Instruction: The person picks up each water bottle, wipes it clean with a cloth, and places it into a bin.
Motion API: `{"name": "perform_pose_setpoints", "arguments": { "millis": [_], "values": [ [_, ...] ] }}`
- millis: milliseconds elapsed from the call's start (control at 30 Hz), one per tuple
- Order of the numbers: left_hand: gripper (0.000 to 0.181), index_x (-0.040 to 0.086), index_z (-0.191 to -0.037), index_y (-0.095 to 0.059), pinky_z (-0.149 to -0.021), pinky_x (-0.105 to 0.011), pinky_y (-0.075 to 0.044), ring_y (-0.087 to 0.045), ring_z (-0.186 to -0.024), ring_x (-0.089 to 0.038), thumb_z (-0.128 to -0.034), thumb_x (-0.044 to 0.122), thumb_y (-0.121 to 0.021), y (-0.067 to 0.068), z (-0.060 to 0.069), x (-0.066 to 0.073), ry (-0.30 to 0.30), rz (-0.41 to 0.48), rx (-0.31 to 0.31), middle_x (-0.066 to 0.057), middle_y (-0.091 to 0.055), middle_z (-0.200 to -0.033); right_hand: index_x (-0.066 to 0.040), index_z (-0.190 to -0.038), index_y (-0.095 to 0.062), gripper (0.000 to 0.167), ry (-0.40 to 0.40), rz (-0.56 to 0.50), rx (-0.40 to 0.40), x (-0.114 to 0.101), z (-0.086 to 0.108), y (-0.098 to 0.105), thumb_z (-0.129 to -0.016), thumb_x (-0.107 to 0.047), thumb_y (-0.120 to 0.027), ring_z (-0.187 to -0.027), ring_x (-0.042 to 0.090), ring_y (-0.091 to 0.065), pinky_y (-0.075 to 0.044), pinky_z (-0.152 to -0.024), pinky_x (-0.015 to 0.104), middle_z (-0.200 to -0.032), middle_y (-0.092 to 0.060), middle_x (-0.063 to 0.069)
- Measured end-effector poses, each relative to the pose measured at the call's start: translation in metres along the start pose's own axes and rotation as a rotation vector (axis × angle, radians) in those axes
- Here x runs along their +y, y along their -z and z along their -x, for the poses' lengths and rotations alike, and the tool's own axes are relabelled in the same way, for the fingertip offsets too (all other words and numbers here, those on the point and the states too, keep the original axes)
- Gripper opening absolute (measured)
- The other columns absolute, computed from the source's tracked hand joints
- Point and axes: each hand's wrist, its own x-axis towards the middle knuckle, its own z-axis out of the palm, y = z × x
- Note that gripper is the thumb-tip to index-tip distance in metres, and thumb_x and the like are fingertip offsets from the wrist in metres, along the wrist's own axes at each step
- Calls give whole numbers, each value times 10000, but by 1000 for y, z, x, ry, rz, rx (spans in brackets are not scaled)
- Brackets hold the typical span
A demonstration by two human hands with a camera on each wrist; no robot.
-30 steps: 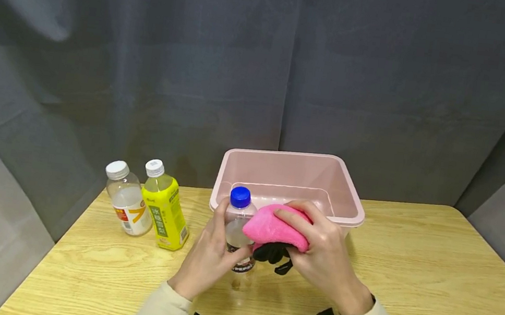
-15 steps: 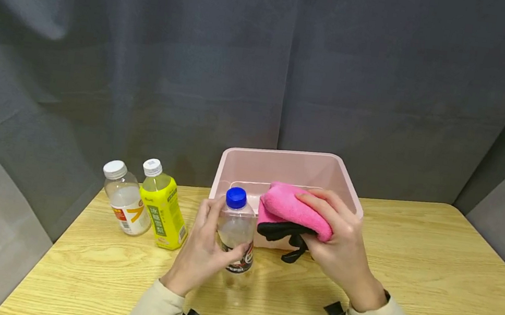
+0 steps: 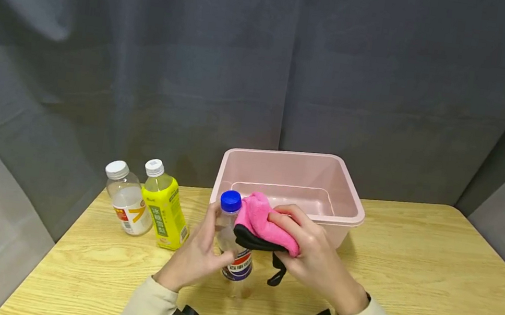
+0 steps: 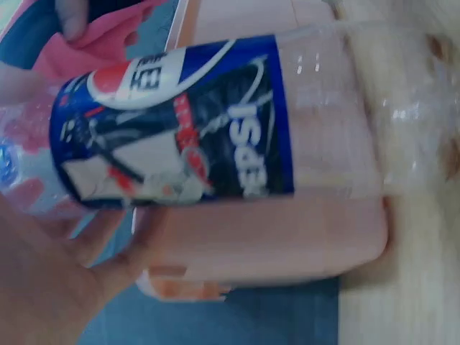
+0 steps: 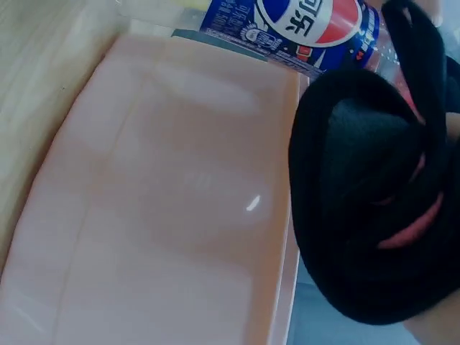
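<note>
A clear plastic Pepsi bottle (image 3: 239,268) with a blue cap (image 3: 231,201) stands in front of the pink basin, leaning slightly left. My left hand (image 3: 195,256) holds it between thumb and fingers from the left side. In the left wrist view its blue label (image 4: 172,126) faces the camera. My right hand (image 3: 311,254) grips a bunched pink cloth (image 3: 260,220) with black edging and a dangling black loop. The cloth lies against the bottle's upper right side, below the cap. From the right wrist, the cloth's black underside (image 5: 359,201) covers most of the fingers.
The pink basin (image 3: 344,222) stands on the wooden table (image 3: 417,283) just behind both hands. To the left are a yellow-labelled bottle (image 3: 165,215) and a white-capped clear bottle (image 3: 129,205). A dark grey curtain (image 3: 188,65) hangs behind the table.
The cloth moved off the bottle to the right, then back left against it. The bottle has turned in my left hand, bringing the red and blue logo round, and its cap tips further left.
</note>
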Motion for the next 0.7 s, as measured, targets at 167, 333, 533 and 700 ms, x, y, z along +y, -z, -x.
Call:
{"name": "perform_pose_setpoints", "arguments": {
  "millis": [167,333,533,700],
  "values": [
    [859,32,-1528,-339,-889,-447,-577,-559,-1157,-300,-790,84,-775,8,-1,4,41,-64,-34,-153,-496,-1372,-39,-1119,-705,567,-11,20,-42,1,1,2,-600,169,-801,-934,261,-664,-587,-791,446,-1130,-637,93],
    [916,12,-1543,-340,-782,-325,-605,-585,-1129,-282,-766,47,-825,11,-3,3,16,-68,-32,-161,-507,-1413,-71,-1104,-719,518,0,50,-85,-1,0,5,-645,157,-793,-861,212,-651,-591,-741,392,-1097,-627,63],
    [887,-9,-1506,-348,-769,-365,-617,-614,-1101,-305,-760,32,-825,8,-2,1,30,-50,-6,-210,-523,-1404,-141,-960,-710,456,2,137,-195,-1,2,8,-624,166,-710,-763,180,-636,-563,-656,342,-1018,-620,14],
    [892,21,-1508,-358,-751,-356,-620,-629,-1091,-318,-759,35,-844,8,-1,1,2,-48,-4,-200,-539,-1387,-189,-842,-682,414,-36,186,-429,0,8,4,-620,160,-706,-649,137,-552,-487,-553,283,-877,-585,-21]
  ]
}}
